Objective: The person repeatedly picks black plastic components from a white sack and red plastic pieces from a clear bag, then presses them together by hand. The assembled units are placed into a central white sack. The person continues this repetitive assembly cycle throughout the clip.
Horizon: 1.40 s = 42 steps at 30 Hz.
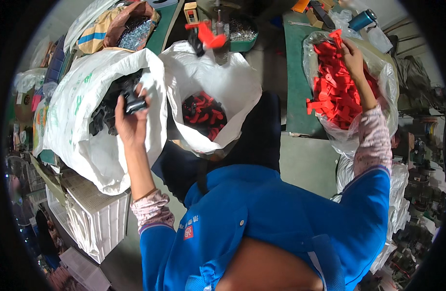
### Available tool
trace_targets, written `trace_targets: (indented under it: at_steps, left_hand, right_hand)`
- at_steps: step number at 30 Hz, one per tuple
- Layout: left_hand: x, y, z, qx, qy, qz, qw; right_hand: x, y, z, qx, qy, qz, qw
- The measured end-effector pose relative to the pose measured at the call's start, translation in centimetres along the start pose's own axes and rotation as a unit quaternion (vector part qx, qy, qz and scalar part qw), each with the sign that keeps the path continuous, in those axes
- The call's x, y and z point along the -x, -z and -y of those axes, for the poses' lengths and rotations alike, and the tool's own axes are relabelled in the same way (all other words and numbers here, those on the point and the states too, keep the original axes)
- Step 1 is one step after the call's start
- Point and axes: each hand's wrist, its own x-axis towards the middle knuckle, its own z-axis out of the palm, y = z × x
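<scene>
My left hand [130, 119] is closed around a black plastic part [135, 103], at the mouth of a white woven sack [67, 116] with many black parts [104, 114] inside. On the right, my right hand [353, 59] pinches a red plastic part [335, 36] over a clear plastic bag [389, 85] full of similar red pieces [337, 94]. A joined red-and-black piece [211, 38] is at the far middle, in front of a metal spindle [220, 22]; what supports it is unclear. Below it, a white sack [245, 87] holds red-and-black pieces [203, 114].
A paper bag [94, 31] of small metal pins stands far left. Beyond the middle sack is a green tray [245, 46] with small metal pieces. A blue-green bottle [363, 20] and a wrench [299, 24] lie on the right green bench [298, 72]. White crates [99, 213] stand lower left.
</scene>
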Motion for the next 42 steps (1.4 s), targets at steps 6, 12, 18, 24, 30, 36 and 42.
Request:
trace_targets:
  at_steps: [6, 12, 18, 24, 30, 36, 42]
  left_hand:
    - [-2.2, -7.4, 8.1, -0.057, 0.055, 0.106, 0.991]
    - [-1.3, -13.5, 10.4, -0.032, 0.052, 0.078, 0.995]
    - [-1.6, -13.9, 12.7, -0.029, -0.016, 0.077, 0.997]
    - [-3.8, -14.7, 11.1, 0.043, 0.007, 0.187, 0.981]
    - [-6.2, -17.9, 8.2, -0.108, 0.022, 0.148, 0.983]
    - [-6.6, -18.4, 7.2, -0.184, 0.016, 0.134, 0.974]
    - [-6.8, -17.7, 7.7, -0.271, 0.033, 0.09, 0.958]
  right_hand:
    - [6.4, -7.6, 15.1, -0.442, -0.214, 0.192, 0.85]
    - [6.8, -11.1, 24.0, -0.461, -0.101, 0.265, 0.841]
    - [5.7, -13.3, 23.8, -0.338, 0.075, 0.282, 0.895]
    - [2.6, -9.8, 27.4, -0.092, 0.384, 0.138, 0.908]
    - [0.4, -9.5, 27.8, -0.096, 0.285, 0.078, 0.951]
    - [0.9, -10.8, 27.6, -0.189, 0.192, 0.114, 0.956]
    - [2.7, -11.8, 26.9, -0.287, 0.072, 0.19, 0.936]
